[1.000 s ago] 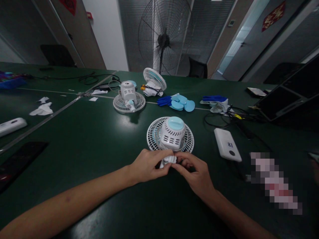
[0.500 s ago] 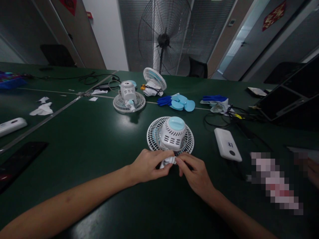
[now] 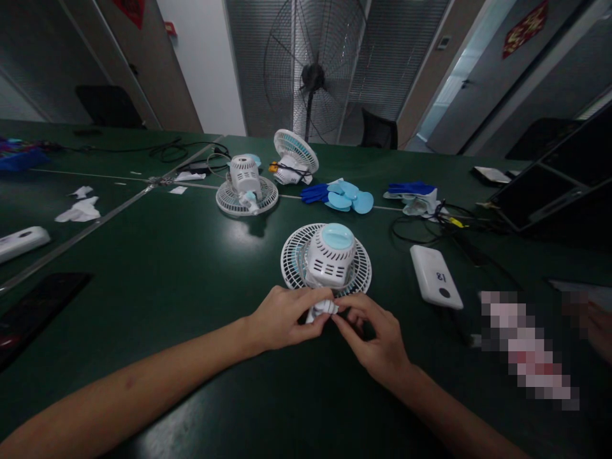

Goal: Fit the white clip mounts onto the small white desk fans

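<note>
A small white desk fan [image 3: 326, 258] lies grille-down on the green table [image 3: 182, 274], its motor housing with a light blue cap facing up. At its near edge sticks out a small white bracket piece [image 3: 324, 310]. My left hand [image 3: 287, 317] is curled around that piece from the left, thumb and fingers closed on it. My right hand [image 3: 375, 335] pinches the same piece from the right with its fingertips.
Two more small fans [image 3: 247, 189] [image 3: 294, 157] stand farther back, beside blue fan blades [image 3: 347, 197] and blue gloves [image 3: 412, 190]. A white power bank [image 3: 435, 276] lies to the right with black cables [image 3: 430, 228]. A big floor fan [image 3: 313, 73] stands behind the table. Another person's hand [image 3: 597, 325] shows at the right edge.
My right fingers have shifted slightly on the white piece, pulling back a little from the fan. My left hand and the fan have stayed put.
</note>
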